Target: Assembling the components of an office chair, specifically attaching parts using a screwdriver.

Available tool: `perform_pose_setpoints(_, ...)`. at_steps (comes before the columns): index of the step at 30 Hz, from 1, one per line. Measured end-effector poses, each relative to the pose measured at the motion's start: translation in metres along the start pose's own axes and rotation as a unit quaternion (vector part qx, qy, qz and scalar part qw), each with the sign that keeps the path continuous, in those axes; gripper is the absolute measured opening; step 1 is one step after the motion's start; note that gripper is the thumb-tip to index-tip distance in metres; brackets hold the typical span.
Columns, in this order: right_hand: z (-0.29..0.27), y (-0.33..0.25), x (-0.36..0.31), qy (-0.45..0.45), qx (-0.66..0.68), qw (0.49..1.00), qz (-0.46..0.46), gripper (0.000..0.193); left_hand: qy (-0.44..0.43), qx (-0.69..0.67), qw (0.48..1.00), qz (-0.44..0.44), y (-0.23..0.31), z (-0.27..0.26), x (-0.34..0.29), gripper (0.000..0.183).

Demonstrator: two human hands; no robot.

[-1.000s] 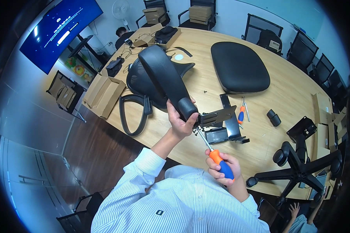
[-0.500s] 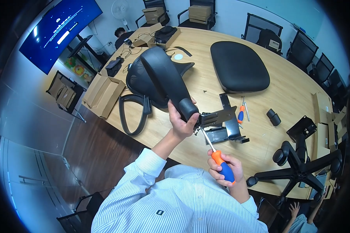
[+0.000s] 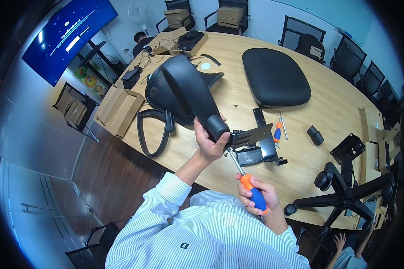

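My left hand (image 3: 208, 142) is wrapped around the lower end of a black chair armrest (image 3: 184, 83), which is raised at a tilt above the table. A flat black metal bracket (image 3: 253, 136) juts out to the right from that end. In my right hand (image 3: 265, 196) is a screwdriver (image 3: 256, 193) with an orange and blue handle. Its metal shaft points up and left, the tip at the small dark screws beside the bracket's base. My left thumb partly hides that joint, so I cannot tell whether the tip sits in a screw.
On the table (image 3: 220, 172) lie a mesh backrest (image 3: 159, 92), a looped armrest (image 3: 141, 134), a seat cushion (image 3: 276, 77), metal plates (image 3: 268, 152), another screwdriver (image 3: 278, 133) and a black cylindrical part (image 3: 315, 135). A wheeled chair base (image 3: 345, 197) stands at right; an open carton (image 3: 120, 110) at left.
My right hand and the screwdriver have shifted slightly left, bringing the shaft more upright. My left hand and the armrest have barely moved.
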State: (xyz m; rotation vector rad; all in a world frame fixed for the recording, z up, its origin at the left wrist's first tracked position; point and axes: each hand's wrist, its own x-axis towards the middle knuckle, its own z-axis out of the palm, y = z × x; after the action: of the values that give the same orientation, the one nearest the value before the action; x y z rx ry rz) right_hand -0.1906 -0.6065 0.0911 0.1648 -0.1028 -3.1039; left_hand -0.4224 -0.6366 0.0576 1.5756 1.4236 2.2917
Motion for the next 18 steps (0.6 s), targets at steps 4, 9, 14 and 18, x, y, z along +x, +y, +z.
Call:
perform_pose_setpoints(4, 0.011, 0.007, 0.008, 0.17, -0.429, 0.885, -0.056, 0.033, 0.036, -0.047, 0.997, -0.038, 0.001, 0.002, -0.002, 0.072)
perform_pose_setpoints(9, -0.004, 0.016, 0.014, 0.227, -0.52, 0.823, -0.029, 0.033, 0.023, -0.031, 0.999, -0.021, -0.004, -0.002, -0.009, 0.073)
perform_pose_setpoints(14, -0.006, 0.011, 0.009, 0.136, -0.236, 0.96, 0.057, 0.032, -0.062, -0.007, 0.998, -0.005, -0.008, -0.012, -0.009, 0.071)
perform_pose_setpoints(18, -0.02, 0.012, 0.007, 0.13, -0.273, 0.953, 0.024, 0.032, -0.051, 0.0, 0.999, -0.002, -0.004, -0.011, -0.004, 0.071)
